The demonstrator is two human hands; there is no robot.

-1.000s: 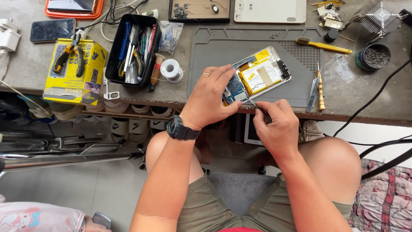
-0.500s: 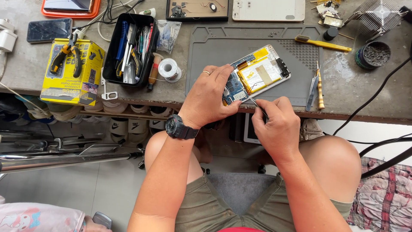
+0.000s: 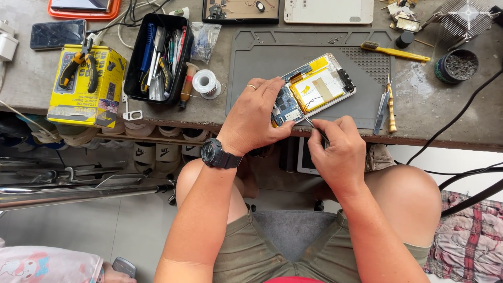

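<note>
The right hand (image 3: 335, 152) is closed around a thin metal tool (image 3: 313, 127), pinched between the fingers, with its tip pointing up and left at the lower edge of an opened tablet (image 3: 314, 86). The left hand (image 3: 257, 115) lies over the tablet's lower left corner, fingers curled down on the blue circuit board (image 3: 285, 102) and pressing the device in place; a ring sits on one finger and a black watch (image 3: 220, 154) wraps the wrist. The tablet lies tilted on a grey work mat (image 3: 251, 52) near the front edge of the workbench (image 3: 419, 110), its back removed so that the yellow-taped battery (image 3: 314, 86) shows.

Just right of the tablet, on the mat's edge, lie tweezers (image 3: 381, 107) and a wooden-handled screwdriver (image 3: 391, 105). Further back on the mat rests a yellow brush (image 3: 395, 51). Left of the mat stand a spool of solder wire (image 3: 204, 82) and a black tray of tools (image 3: 157, 52); beyond that, a yellow box (image 3: 86, 86) carries a pair of pliers (image 3: 78, 65). A dark round pot (image 3: 457, 65) sits at the far right of the bench. In the bottom left corner another person's hand (image 3: 123, 267) holds a small dark object.
</note>
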